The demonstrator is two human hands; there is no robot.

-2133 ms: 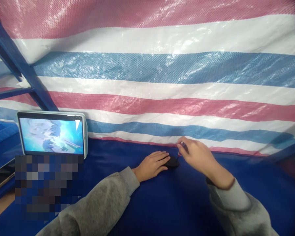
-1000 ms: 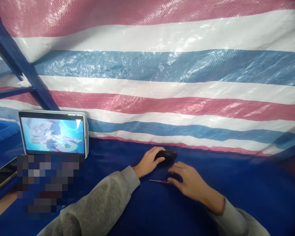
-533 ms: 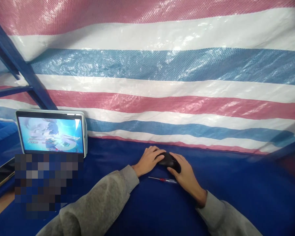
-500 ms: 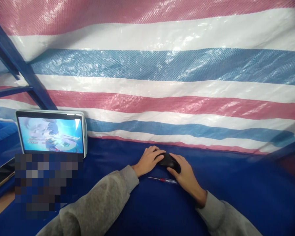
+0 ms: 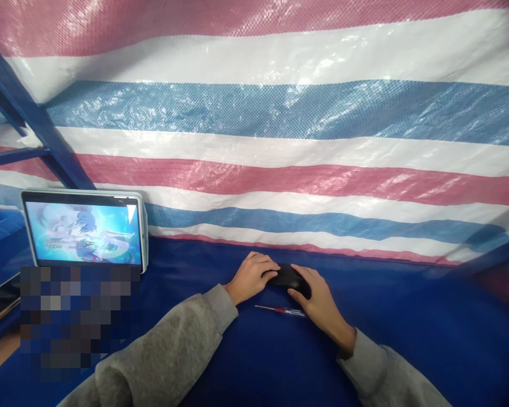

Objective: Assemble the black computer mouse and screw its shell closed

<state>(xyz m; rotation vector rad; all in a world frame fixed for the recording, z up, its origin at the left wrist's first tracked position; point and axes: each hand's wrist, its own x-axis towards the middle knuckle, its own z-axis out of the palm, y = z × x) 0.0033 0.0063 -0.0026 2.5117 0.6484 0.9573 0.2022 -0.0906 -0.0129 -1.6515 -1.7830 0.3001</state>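
Left hand (image 5: 251, 277) has its grip closed on one end of a black mouse (image 5: 287, 276), and the right hand (image 5: 321, 295) has its grip wrapped round the other. Mouse is on or just over the blue surface (image 5: 246, 362), can't tell which from where I'm standing. There's a skinny screwdriver (image 5: 281, 311) lying just on the near side of it, plus a lit-up tablet (image 5: 82, 229) propped off to the left

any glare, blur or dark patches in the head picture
Head view: white glare streaks the striped sheet; head view: pixelated blocks hide a patch just below the tablet; head view: the lower right corner is dark, yet the left hand, right hand and black mouse look fairly sharp.
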